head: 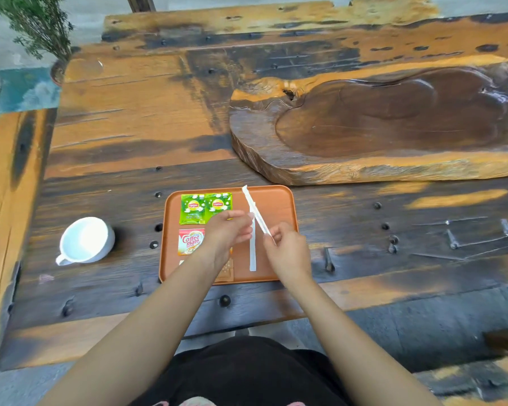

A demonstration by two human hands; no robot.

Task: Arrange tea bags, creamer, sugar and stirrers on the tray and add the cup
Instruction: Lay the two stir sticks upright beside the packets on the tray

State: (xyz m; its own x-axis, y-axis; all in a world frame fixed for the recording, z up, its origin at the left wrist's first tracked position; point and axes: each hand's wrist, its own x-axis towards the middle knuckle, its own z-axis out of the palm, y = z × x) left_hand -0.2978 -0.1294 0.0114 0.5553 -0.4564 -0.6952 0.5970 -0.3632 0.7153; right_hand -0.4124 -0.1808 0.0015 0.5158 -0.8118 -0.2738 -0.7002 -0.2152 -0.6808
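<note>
An orange tray (277, 200) lies on the wooden table in front of me. Two green tea bags (204, 207) lie side by side at its far left, a creamer packet (189, 241) below them, and a brownish sugar packet (226, 271) near the front edge, partly under my left arm. One white wrapped stirrer (252, 253) lies lengthwise in the tray. My right hand (286, 249) pinches the near end of a second wrapped stirrer (252, 206), angled toward the tray's far edge. My left hand (228, 230) touches that stirrer with its fingertips. A white cup (85, 240) stands left of the tray.
A thick carved wooden slab (379, 124) lies beyond the tray to the right. A potted green plant (41, 30) stands off the table's far left corner. Dark bolt heads and metal staples stud the table (129, 118) around the tray.
</note>
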